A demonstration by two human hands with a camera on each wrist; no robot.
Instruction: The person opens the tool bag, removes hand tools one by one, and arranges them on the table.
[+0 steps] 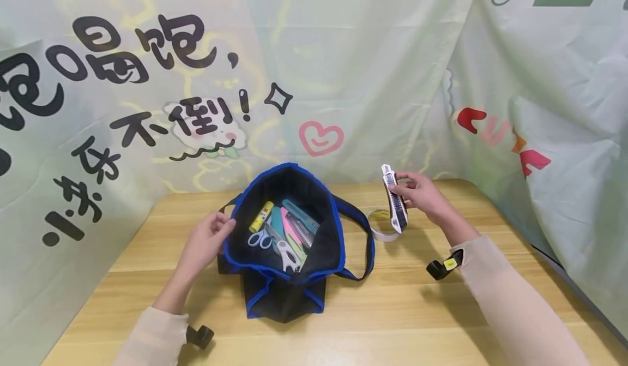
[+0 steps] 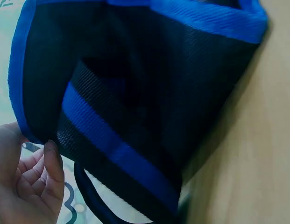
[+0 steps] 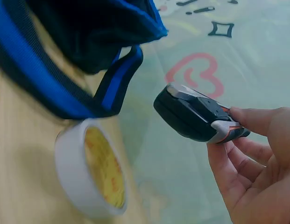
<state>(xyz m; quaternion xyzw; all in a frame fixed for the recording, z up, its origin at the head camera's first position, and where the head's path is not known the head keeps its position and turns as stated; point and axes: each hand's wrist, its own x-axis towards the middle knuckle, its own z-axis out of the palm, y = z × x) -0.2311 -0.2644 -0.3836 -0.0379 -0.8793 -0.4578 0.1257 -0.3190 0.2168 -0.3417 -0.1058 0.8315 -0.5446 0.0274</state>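
A black tote bag with blue trim [image 1: 330,249] stands gaping on the table. My left hand [image 1: 202,241] pinches its left rim between thumb and fingers; the left wrist view shows the thumb and fingertips at the blue edge [image 2: 16,107]. My right hand [image 1: 418,194] holds a white-and-black utility knife [image 1: 397,208] upright, above and right of the bag. Inside the bag lie a yellow glue stick [image 1: 261,217], scissors with blue-grey handles [image 1: 260,239], scissors with white handles [image 1: 288,257], and several teal, pink and green slim items, partly overlapping.
A roll of tape [image 1: 385,236] stands on the wooden table [image 1: 392,311] just below the utility knife, beside the bag's right strap [image 1: 369,246]. Printed cloth [image 1: 373,82] hangs behind the table and along its sides.
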